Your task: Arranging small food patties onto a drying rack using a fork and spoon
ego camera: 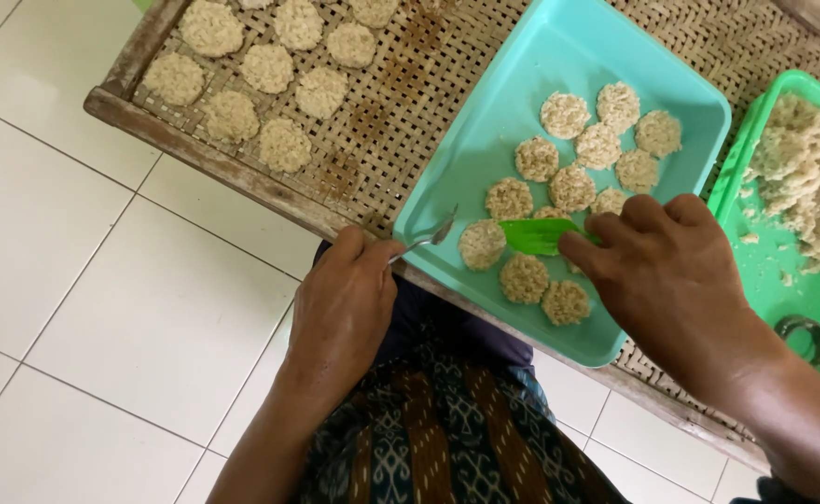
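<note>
Two hands work over a turquoise tray [522,84] that sits tilted on a woven bamboo rack [382,121] w/ a worn wooden frame. The left hand [340,313] is closed around the handle of a metal spoon [429,238]; the spoon's bowl reaches over the tray's near-left rim, just beside the closest rice cake [482,244], but whether it touches the cake I cannot tell. The right hand [667,271] pinches a small green plastic scraper [536,235] between thumb and fingertips, fingers bent tight on its right end (the rest of it lies flat across the middle of the cake cluster, touching or just above a couple of them).

Approx. a dozen round, flat, beige rice cakes lie in the tray, packed close, some edges touching, spread from the far-right corner down toward the near edge. More cakes of the same kind [270,65] are laid out in rows on the rack's far-left part, well apart from the tray.

At right, a green basket-like tray [736,159] holds a loose heap of the same beige rice mix [806,177]; a dark metal ring [802,338] lies on its floor near the right wrist. Below the hands, a dark patterned cloth [447,429] covers the person's lap, and white floor tiles [102,280] fill the left side.
</note>
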